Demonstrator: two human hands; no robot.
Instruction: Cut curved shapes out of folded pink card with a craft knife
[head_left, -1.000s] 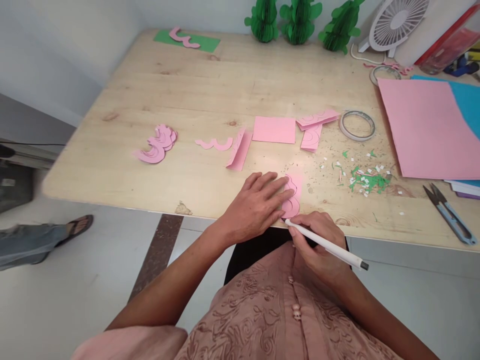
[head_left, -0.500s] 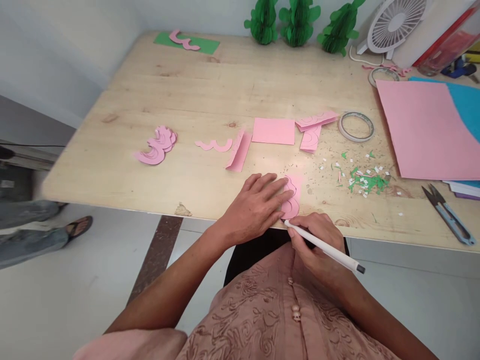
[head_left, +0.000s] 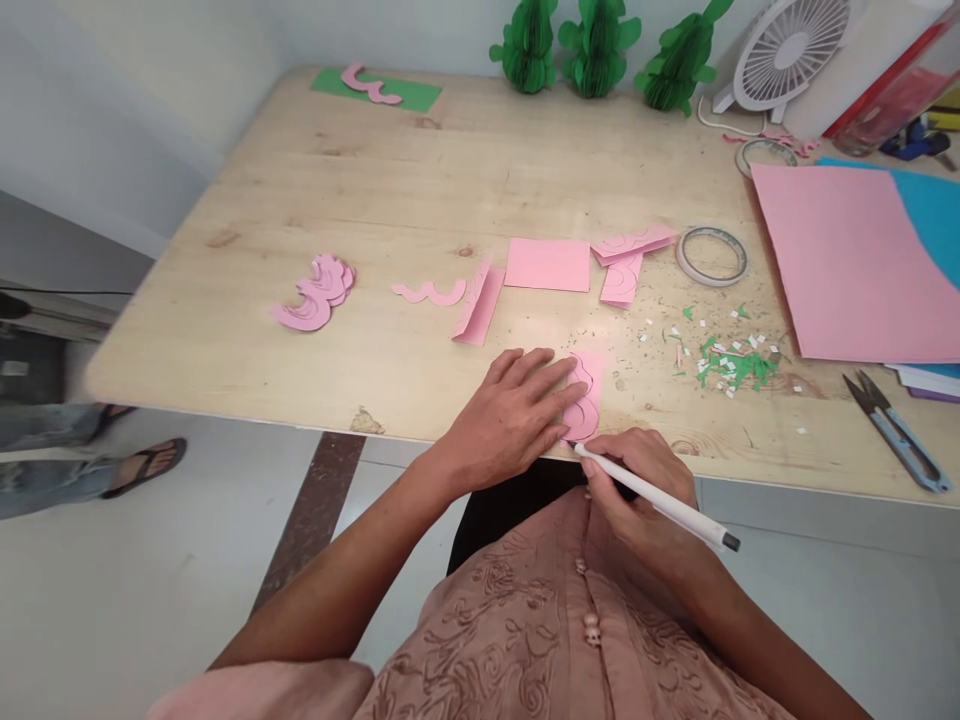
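My left hand (head_left: 514, 410) lies with fingers spread, pressing a wavy pink paper cutout (head_left: 583, 415) onto a pink paper piece (head_left: 597, 362) at the table's front edge. Part of both papers is hidden under the fingers. My right hand (head_left: 641, 480) grips a white pen (head_left: 679, 510), its tip by the cutout's lower end and its dark end pointing down to the right. Beyond my hands are a folded pink paper (head_left: 480, 305), a thin wavy pink strip (head_left: 431, 292) and a flat pink rectangle (head_left: 547, 264).
Left of me is a stack of pink cutouts (head_left: 315, 295). To the right are a tape roll (head_left: 712, 280), green and white scraps (head_left: 739, 365), thread snips (head_left: 900, 435) and pink sheets (head_left: 855, 260). Green paper trees (head_left: 600, 50) and a fan (head_left: 791, 50) stand behind. Another person's foot (head_left: 150, 465) shows at left.
The pen and my right hand have shifted very slightly to the right. My left hand keeps its place on the cutout. At left, the other person's feet have moved a little.
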